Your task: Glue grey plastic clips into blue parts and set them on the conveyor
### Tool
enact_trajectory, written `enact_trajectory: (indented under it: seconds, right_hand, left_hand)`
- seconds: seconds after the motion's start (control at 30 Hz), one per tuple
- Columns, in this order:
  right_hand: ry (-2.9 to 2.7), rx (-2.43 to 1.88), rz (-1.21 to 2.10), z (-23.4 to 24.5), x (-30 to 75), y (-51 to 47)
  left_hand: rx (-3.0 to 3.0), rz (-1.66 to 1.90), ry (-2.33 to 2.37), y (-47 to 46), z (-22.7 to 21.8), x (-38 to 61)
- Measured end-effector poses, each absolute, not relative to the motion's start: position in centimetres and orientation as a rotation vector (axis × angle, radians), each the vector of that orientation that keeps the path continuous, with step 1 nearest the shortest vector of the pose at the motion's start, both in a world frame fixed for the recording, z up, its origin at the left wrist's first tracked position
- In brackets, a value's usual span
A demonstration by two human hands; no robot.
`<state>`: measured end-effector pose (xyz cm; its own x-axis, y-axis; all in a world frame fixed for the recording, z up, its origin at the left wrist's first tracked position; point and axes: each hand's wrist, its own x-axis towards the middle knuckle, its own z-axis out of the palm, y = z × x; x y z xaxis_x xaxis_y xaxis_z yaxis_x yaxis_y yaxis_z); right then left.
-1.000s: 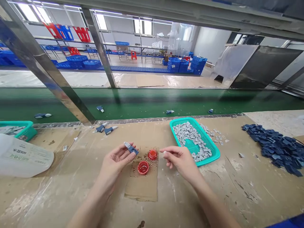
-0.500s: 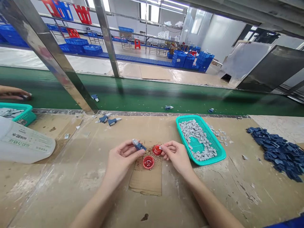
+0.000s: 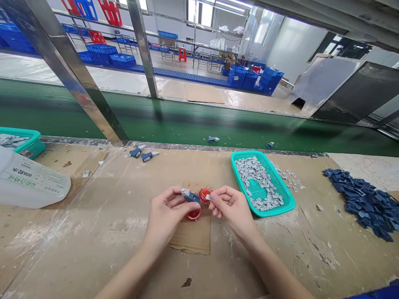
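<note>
Between the thumb and fingers of my left hand (image 3: pixel 168 209) is a dark blue plastic part (image 3: pixel 190 196) with a light grey end. My right hand (image 3: pixel 229 204) pinches a small pale grey plastic piece (image 3: pixel 208 197), close to the blue part but apart from it. Under the hands, a red cap (image 3: pixel 193 214) holding red liquid stands on a cardboard piece (image 3: pixel 195 241), partly hidden by my left hand. A second red cap (image 3: pixel 204 193) lies just behind it, among brown crumbs. Right of my right hand is a green basket (image 3: pixel 291 203) of small grey pieces.
Blue parts with grey ends (image 3: pixel 149 156) lie at the table's back edge. A green belt (image 3: pixel 174 124) behind carries more. Dark blue parts (image 3: pixel 364 199) are heaped at right. A white jug (image 3: pixel 34 178) and another green basket (image 3: pixel 37 143) stand left, near a slanted metal post (image 3: pixel 81 91).
My left hand has moved right with the blue part, nearer the grey piece and over the front cap. Parts on the belt have shifted left. Another person's hand at far left has gone from view.
</note>
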<state>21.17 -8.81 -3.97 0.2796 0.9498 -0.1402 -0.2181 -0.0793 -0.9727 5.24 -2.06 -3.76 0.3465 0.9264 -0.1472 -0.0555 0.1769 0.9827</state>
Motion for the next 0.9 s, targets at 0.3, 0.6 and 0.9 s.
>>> enact_trajectory:
  seconds: [0.3,0.6,0.9]
  right_hand:
    - [-0.791,-1.213,1.226,-4.0,20.1,-8.7]
    - [-0.872,-1.257,1.373,-4.6,20.3,-8.9]
    - [-0.980,-1.126,1.572,-4.4,21.4,-9.3]
  left_hand:
    - [1.180,0.892,0.932,-3.1,-3.0,5.8]
    - [1.216,0.890,0.924,-3.5,-3.2,6.0]
    - [1.166,0.737,0.956,-3.6,-2.4,6.2]
